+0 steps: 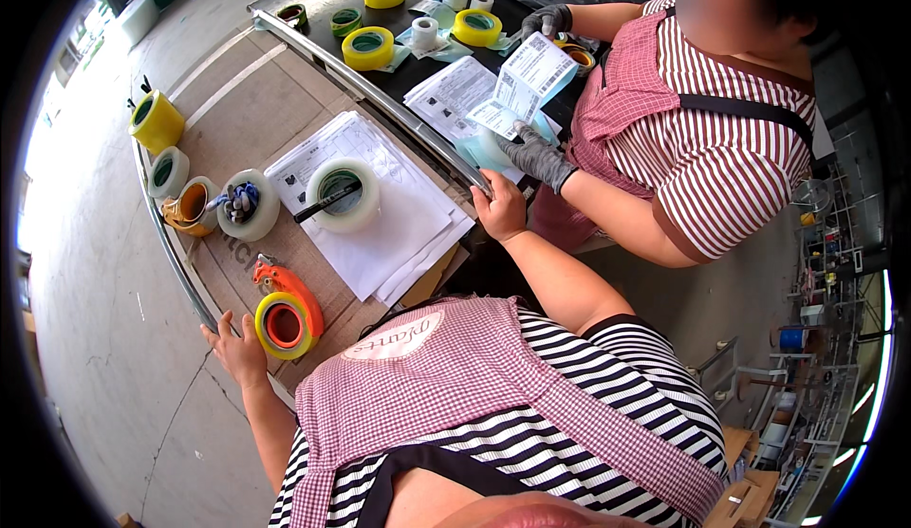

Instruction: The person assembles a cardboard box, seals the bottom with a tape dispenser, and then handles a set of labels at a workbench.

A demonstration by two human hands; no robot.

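Observation:
My left hand [237,348] hooks its fingers over the metal rim [180,262] of a cardboard-topped table, just left of an orange tape dispenser [285,314] that carries a yellow roll. My right hand [501,207] grips the end of the metal rail [380,101] that divides this table from a black one. A clear tape roll [342,194] with a black pen across it lies on a stack of white papers [399,234] between my hands.
A co-worker in a red striped shirt, with grey gloves [536,156], holds label sheets [531,73] over the black table. Yellow tape rolls [368,47] and small white rolls lie there. Several rolls [155,122] line my table's left rim. Concrete floor lies to the left.

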